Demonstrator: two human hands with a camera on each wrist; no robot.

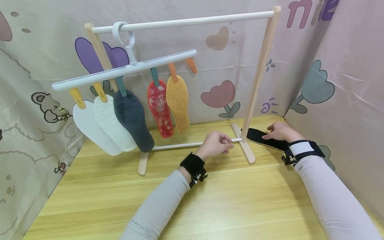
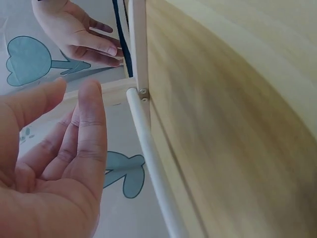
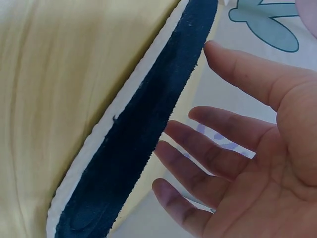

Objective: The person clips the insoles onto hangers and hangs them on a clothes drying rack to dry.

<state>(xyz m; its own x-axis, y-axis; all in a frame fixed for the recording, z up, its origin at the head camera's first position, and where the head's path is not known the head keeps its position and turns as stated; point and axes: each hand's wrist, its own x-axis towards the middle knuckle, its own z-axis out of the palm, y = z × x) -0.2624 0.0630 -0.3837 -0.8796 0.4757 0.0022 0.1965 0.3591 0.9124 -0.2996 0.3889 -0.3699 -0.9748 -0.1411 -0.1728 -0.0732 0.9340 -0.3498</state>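
A black insole (image 1: 258,136) with a pale edge lies on the table, at the right foot of a wooden rack. My right hand (image 1: 281,131) is over it, fingers spread; in the right wrist view its fingertips are right at the edge of the insole (image 3: 129,131). Loosely bent and holding nothing, my left hand (image 1: 214,146) hovers by the rack's low white bar (image 1: 180,145). From a white hanger (image 1: 162,61) hang a white insole (image 1: 90,125), a cream one (image 1: 105,116), a dark grey insole (image 1: 130,116), a red one (image 1: 159,106) and a yellow insole (image 1: 178,103), each in a clip.
The rack's top rail (image 1: 192,22) carries the hanger's hook (image 1: 121,30) near its left end. An orange clip (image 1: 191,65) at the hanger's right end holds nothing. The right upright (image 1: 261,73) stands between my hands. Printed cloth (image 1: 339,40) walls the table (image 1: 240,200) behind and at both sides.
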